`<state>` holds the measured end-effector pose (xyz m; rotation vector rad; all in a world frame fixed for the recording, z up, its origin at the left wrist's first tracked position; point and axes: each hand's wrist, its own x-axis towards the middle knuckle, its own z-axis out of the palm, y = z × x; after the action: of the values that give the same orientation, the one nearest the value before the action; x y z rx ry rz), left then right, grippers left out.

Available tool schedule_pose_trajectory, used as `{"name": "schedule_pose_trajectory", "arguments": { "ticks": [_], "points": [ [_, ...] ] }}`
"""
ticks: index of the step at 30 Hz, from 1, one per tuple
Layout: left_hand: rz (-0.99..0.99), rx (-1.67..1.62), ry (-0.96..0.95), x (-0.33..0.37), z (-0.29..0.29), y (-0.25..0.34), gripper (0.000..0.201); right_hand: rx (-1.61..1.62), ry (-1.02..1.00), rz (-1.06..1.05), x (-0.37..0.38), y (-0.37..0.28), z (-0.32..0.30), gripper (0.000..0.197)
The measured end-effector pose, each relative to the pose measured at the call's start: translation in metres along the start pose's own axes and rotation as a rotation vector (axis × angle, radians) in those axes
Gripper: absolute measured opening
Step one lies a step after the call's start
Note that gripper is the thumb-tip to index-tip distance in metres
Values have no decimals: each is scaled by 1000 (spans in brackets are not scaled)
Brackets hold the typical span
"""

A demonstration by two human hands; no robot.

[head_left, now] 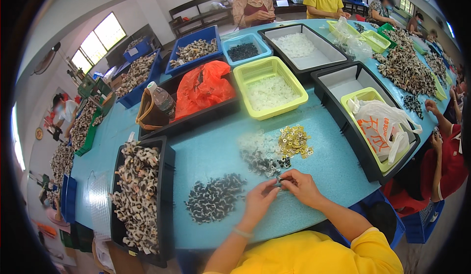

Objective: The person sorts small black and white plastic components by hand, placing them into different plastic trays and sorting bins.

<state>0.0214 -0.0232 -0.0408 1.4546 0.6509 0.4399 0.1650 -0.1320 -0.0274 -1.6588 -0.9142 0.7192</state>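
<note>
My left hand (260,203) and my right hand (300,186) meet over the blue table. Their thumbs and fingertips pinch together around a small dark part (279,180), too small to make out fully. Just beyond the fingers lie a few black pieces, a heap of yellow-gold rings (294,141) and a spread of clear and whitish plastic pieces (255,144). To the left of my left hand is a pile of small black-and-white parts (216,198).
Left stands a black crate (167,200) heaped with beige-and-black parts. Ahead are a yellow basket (304,96) of clear pieces and a black tray (228,108) with a red bag and bottle. At right, another black tray (380,177) holds a white bag. Other people sit around the table.
</note>
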Motion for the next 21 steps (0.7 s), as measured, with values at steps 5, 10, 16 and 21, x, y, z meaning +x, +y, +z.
{"name": "schedule_pose_trajectory", "arguments": {
  "ticks": [5,10,16,21],
  "points": [
    [95,112,49,0,-1,3,30,-66,27,-79,-3,-4,-4,16],
    [206,6,-15,-18,0,4,23,-102,-18,-103,-17,-9,2,16],
    [-103,-79,-38,-32,-15,5,19,237,-103,142,-39,-2,20,17],
    [137,305,9,-32,-29,15,17,50,-167,27,-31,-5,6,20]
  ]
}}
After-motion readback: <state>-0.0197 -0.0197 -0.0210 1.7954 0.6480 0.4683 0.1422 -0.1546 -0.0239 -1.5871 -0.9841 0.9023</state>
